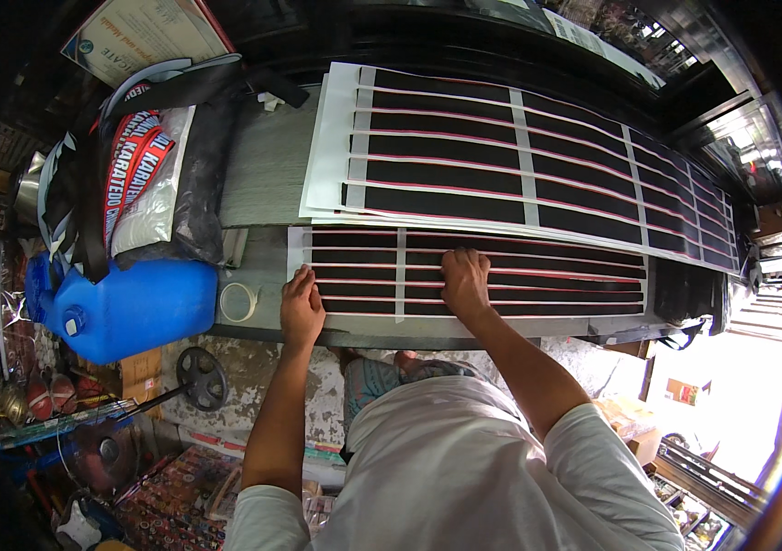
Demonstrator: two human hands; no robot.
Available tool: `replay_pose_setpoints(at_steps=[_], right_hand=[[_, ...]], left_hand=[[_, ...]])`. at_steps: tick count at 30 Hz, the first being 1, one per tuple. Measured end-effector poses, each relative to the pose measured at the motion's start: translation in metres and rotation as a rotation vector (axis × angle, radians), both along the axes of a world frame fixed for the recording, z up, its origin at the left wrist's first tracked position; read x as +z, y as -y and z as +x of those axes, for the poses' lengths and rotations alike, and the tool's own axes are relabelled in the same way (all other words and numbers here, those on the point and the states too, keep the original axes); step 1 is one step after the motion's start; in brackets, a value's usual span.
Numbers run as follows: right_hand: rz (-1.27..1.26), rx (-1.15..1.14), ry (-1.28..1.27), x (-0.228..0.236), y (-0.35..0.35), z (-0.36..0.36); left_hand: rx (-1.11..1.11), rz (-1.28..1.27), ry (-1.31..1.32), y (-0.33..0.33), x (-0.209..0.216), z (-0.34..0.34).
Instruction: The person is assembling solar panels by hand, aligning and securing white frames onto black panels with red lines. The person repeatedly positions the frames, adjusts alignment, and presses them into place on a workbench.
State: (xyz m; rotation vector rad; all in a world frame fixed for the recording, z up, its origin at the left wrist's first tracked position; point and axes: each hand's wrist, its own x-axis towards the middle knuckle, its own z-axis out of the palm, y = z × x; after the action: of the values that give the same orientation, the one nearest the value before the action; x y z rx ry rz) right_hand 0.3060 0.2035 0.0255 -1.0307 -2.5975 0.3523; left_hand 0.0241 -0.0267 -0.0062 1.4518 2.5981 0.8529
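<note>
Hands (302, 310) (467, 282) apart, right curled, on striped black sheet (363, 275)

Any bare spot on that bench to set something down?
The widest grey patch of the bench lies between the plastic-wrapped bundle and the upper striped sheets. A smaller one sits between the pale roll and the lower striped sheet. It's crowded rightward across those sheets, where the left hand and right hand are, and leftward around the blue jug.
</note>
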Motion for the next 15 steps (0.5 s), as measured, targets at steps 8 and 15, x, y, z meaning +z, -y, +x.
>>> replay_pose_setpoints(at_steps=[8,15], right_hand=[[-0.256,0.213,-0.129,0.016,0.061,0.023],[-0.138,0.211,-0.002,0.014,0.058,0.023]], left_hand=[[-0.017,-0.098,-0.002,0.001,0.011,0.007],[-0.066,-0.091,-0.005,0.004,0.015,0.007]])
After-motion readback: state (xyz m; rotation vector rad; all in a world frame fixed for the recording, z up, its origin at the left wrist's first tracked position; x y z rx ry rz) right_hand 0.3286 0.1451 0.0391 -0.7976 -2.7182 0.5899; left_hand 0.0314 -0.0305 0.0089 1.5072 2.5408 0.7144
